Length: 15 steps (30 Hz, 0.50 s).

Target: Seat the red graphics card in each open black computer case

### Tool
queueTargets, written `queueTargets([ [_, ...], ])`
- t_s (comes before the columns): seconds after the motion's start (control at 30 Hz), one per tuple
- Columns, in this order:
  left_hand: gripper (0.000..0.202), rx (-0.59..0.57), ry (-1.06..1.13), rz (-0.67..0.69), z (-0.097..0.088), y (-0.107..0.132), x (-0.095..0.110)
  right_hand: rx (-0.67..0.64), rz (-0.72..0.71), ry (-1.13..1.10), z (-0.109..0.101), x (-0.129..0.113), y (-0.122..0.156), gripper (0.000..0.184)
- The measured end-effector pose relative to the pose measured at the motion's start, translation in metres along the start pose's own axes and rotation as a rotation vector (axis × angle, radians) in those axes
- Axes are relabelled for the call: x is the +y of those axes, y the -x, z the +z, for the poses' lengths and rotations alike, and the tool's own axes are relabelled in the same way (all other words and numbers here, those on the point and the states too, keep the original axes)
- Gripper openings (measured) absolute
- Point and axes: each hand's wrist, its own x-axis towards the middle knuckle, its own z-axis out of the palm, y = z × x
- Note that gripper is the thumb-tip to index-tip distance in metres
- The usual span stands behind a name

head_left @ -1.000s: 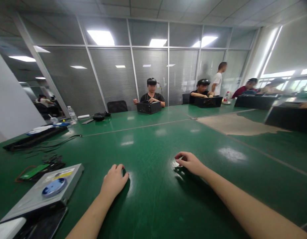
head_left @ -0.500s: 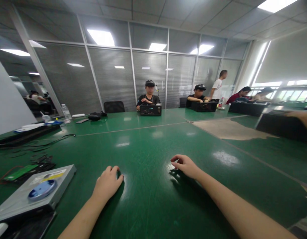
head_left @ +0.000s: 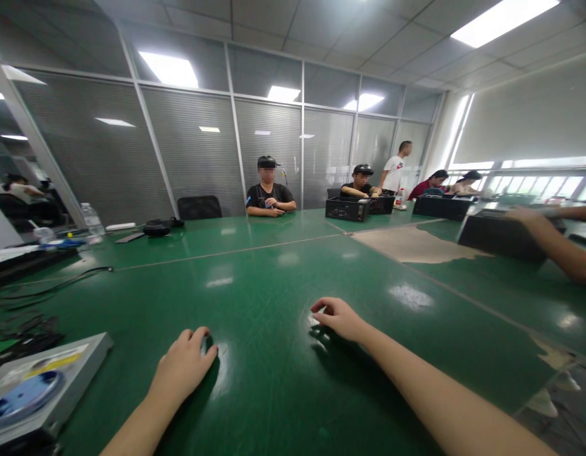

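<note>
A partition (head_left: 192, 152) of glass panes in pale metal frames spans the far side, finely striped below and reflecting bright light panels. A dark chair (head_left: 199, 208) stands before it. The glossy green surface (head_left: 254, 297) is crossed by thin seams and bears a ragged tan patch (head_left: 411, 244). Overhead, a lit panel (head_left: 504, 22) is set in the tiled ceiling (head_left: 321, 31). At right, a pale shade (head_left: 525, 114) covers the upper window (head_left: 535, 183); daylight shows beneath, behind railings.

White rectangular ceiling panels (head_left: 504, 23) and daylight below the pale roller blind (head_left: 521, 114) light my view. Glare patches the glossy green surface (head_left: 264, 392); my left hand (head_left: 183, 364) and right hand (head_left: 339, 318) cast soft shadows. The co-worker's bare forearm (head_left: 559, 246) blurs; silver partition posts (head_left: 149, 126) slant leftward, distorted.
</note>
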Motion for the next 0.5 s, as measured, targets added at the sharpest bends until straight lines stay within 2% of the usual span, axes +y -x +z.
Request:
queueTargets([
  [0.17, 0.055, 0.008, 0.003, -0.004, -0.0020, 0.0009, 0.0018, -0.004, 0.007, -0.005, -0.0012, -0.0013, 0.0008, 0.024],
  [0.5, 0.050, -0.015, -0.019, -0.006, -0.0024, 0.0016, 0.0032, -0.023, 0.028, -0.018, -0.0008, -0.0051, 0.0028, 0.025],
])
